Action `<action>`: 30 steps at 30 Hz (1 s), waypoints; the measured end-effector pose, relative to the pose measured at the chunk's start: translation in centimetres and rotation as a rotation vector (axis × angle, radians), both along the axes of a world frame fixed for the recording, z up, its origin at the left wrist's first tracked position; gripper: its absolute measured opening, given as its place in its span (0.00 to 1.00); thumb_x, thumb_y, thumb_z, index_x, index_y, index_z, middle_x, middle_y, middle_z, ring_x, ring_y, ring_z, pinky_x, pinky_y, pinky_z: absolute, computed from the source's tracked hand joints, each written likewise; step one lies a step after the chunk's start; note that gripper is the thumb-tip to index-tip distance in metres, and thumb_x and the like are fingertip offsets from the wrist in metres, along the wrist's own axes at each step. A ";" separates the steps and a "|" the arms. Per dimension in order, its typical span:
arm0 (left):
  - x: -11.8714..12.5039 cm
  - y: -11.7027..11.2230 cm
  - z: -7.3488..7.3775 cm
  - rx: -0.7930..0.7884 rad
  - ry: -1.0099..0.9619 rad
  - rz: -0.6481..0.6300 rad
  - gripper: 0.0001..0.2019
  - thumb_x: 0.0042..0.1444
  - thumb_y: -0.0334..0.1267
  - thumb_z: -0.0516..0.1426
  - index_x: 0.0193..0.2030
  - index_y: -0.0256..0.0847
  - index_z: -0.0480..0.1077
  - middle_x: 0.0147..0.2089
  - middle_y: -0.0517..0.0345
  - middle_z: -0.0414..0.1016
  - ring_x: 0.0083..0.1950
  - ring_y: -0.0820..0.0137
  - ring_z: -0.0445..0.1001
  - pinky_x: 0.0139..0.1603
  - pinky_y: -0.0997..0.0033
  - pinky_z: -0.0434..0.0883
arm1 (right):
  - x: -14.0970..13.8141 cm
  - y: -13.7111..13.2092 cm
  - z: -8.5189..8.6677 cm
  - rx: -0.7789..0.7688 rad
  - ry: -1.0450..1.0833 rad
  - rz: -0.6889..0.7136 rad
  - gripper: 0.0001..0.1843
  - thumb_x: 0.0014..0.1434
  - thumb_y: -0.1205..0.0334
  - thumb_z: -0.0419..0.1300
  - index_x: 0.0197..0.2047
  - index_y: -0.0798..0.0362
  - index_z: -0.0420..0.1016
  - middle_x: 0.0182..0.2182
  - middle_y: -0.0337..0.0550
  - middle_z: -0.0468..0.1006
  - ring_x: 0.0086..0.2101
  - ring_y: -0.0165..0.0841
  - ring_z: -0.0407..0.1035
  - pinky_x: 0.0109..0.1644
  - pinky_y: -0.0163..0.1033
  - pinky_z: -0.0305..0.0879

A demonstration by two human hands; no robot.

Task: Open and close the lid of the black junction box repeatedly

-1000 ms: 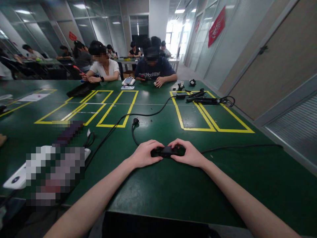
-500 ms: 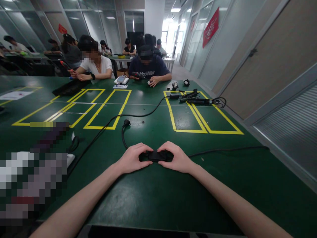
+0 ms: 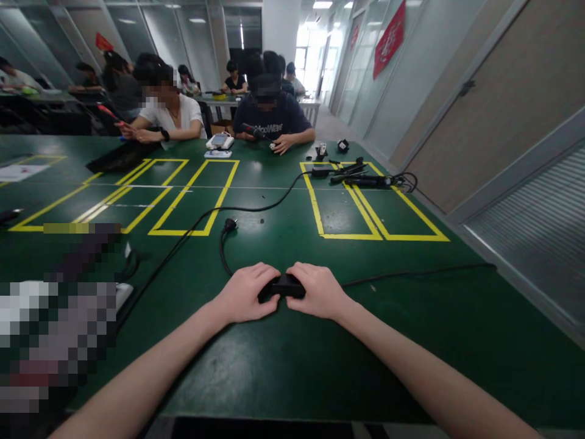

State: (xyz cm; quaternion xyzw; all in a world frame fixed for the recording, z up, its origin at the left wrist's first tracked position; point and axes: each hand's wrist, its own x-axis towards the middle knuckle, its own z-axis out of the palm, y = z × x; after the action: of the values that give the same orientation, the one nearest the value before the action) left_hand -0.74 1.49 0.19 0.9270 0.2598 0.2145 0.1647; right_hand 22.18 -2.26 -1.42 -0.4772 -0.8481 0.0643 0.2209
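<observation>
Both of my hands rest on the green table (image 3: 283, 366) and close around a small black device (image 3: 282, 285). My left hand (image 3: 247, 292) wraps its left end, and my right hand (image 3: 315, 291) covers its right end. The hands nearly touch, so only the middle of the device shows. One black cable (image 3: 411, 272) runs from the device to the right. Another black cable curls up from the left hand to a plug (image 3: 230, 225) lying on the table.
Yellow tape rectangles (image 3: 365, 213) mark the table. Black tools and cables (image 3: 365, 179) lie at the far right. A long black cable (image 3: 192, 228) crosses the middle. Two people (image 3: 269, 116) sit working at the far edge. A white object (image 3: 121, 294) lies to my left.
My hands have drawn closer together over the black device, hiding more of it. The view has shifted slightly, with hands and device still in the same spot on the table.
</observation>
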 end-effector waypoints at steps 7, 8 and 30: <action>1.0 0.9 -0.2 0.088 0.180 -0.027 0.16 0.59 0.35 0.59 0.53 0.39 0.69 0.45 0.50 0.79 0.44 0.58 0.80 0.44 0.64 0.75 | 0.4 0.8 1.3 -0.099 -0.105 0.044 0.11 0.59 0.59 0.66 0.45 0.53 0.76 0.39 0.47 0.83 0.38 0.41 0.79 0.38 0.39 0.65; 1.0 1.2 0.0 0.087 0.199 -0.043 0.15 0.59 0.35 0.59 0.53 0.39 0.70 0.45 0.50 0.80 0.45 0.58 0.80 0.45 0.64 0.75 | 0.5 0.8 1.4 -0.099 -0.114 0.038 0.11 0.60 0.59 0.66 0.46 0.52 0.76 0.39 0.47 0.83 0.38 0.41 0.79 0.38 0.39 0.65; 0.5 2.4 0.3 0.169 0.139 -0.125 0.15 0.71 0.44 0.53 0.55 0.37 0.72 0.46 0.46 0.79 0.47 0.60 0.78 0.50 0.62 0.75 | 1.6 0.8 1.0 0.009 -0.112 0.117 0.14 0.70 0.51 0.60 0.52 0.51 0.74 0.42 0.51 0.84 0.41 0.43 0.79 0.41 0.41 0.68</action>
State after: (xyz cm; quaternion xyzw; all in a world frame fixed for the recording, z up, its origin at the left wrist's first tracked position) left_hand -0.28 3.86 0.53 0.9646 0.1935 0.1601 0.0808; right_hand 23.74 -1.45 -0.46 -0.4287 -0.8859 0.0468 0.1710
